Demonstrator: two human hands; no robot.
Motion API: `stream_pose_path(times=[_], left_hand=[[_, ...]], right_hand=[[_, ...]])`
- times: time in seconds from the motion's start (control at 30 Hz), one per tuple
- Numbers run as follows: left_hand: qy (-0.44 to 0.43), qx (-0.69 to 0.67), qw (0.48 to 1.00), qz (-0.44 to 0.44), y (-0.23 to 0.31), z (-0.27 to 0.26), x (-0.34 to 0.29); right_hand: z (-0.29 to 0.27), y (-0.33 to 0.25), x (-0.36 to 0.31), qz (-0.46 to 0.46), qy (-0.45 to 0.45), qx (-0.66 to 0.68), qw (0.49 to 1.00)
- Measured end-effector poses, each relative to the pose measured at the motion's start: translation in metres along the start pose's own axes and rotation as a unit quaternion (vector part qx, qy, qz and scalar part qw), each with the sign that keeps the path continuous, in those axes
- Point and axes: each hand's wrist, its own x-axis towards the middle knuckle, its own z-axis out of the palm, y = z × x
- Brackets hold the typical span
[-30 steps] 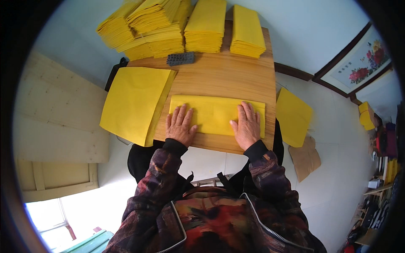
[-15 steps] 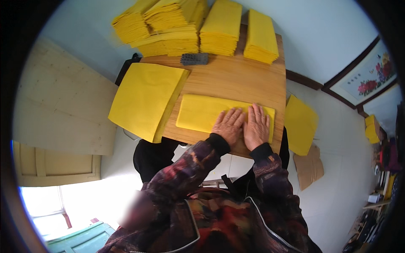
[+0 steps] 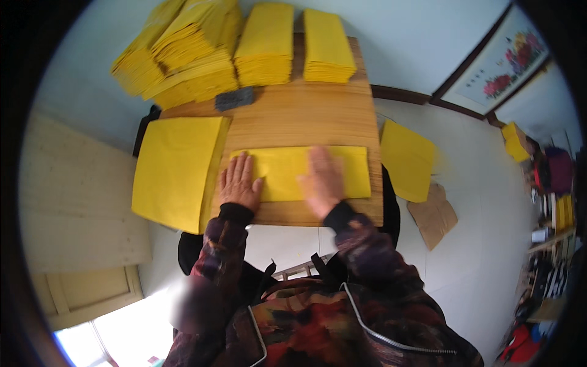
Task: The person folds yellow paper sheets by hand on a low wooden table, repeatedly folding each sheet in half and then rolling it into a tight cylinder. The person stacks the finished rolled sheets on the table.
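A long folded sheet of yellow paper (image 3: 281, 174) lies flat on the wooden table (image 3: 293, 116), close to its front edge. My left hand (image 3: 241, 185) rests palm down at the sheet's left end, its fingers stretched out. Farther right, my right hand (image 3: 325, 180) is flat over the sheet with fingers extended, blurred by motion. Neither hand grasps anything. Just left of my left hand sits a stack of large unfolded yellow sheets (image 3: 174, 168), partly past the table's front edge.
Bundles of folded yellow paper (image 3: 266, 46) line the table's far side, another bundle (image 3: 329, 46) at the far right. A dark grey block (image 3: 235, 98) lies before them. Beyond the right edge are yellow sheets (image 3: 406, 159) and brown cardboard (image 3: 433, 214), lower down.
My left hand has moved left to the sheet's left end; my right hand has also shifted left along it. They were side by side near the right end. The whole view has turned slightly.
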Motion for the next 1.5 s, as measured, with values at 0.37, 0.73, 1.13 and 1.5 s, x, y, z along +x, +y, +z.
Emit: stream_pose_path(times=[0.37,0.73,1.13,1.5], left_hand=[[-0.030,0.030,0.999,0.022,-0.003,-0.002,0.000],[-0.023,0.037,0.999,0.015,-0.005,0.003,0.001],[-0.032,0.004,0.999,0.004,-0.003,0.004,0.001],[-0.091,0.080,0.991,-0.063,0.034,-0.020,0.014]], right_hand=[[0.019,-0.025,0.018,-0.021,-0.047,0.016,0.999],[-0.050,0.078,0.003,0.086,-0.053,-0.117,0.988],[0.011,-0.014,0.009,-0.023,-0.089,-0.014,0.996],[-0.025,0.062,-0.002,0.050,-0.041,-0.081,0.995]])
